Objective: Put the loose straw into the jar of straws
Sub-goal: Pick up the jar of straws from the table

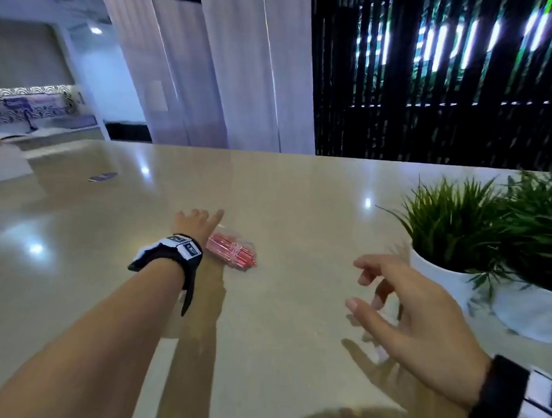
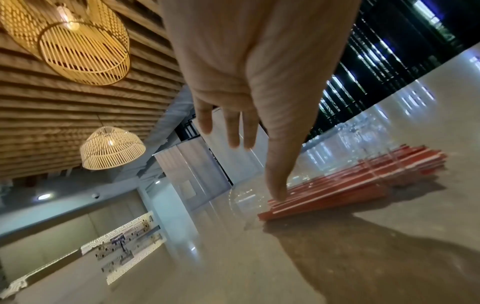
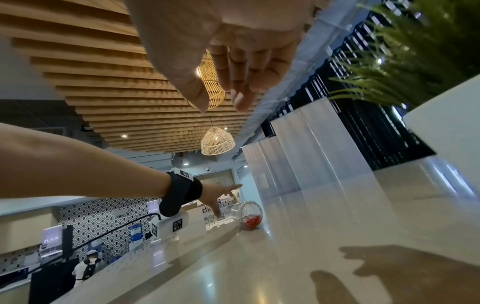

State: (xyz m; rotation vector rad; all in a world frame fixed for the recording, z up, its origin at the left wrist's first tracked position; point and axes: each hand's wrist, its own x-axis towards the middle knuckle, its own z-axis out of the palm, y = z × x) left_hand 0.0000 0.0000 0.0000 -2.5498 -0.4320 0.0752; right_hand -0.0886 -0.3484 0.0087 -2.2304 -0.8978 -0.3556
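Left hand hovers just beside jar.

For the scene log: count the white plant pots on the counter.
2. One white pot stands just beyond the right hand; the second sits to its right, at the frame edge. More may lie outside the view.

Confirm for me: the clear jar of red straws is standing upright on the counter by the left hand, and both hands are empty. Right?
Not quite. The jar of red straws is lying on its side on the counter, not upright; the right wrist view shows its round mouth facing sideways. The rest holds: it sits by the left hand, and that hand and the right hand hold nothing.
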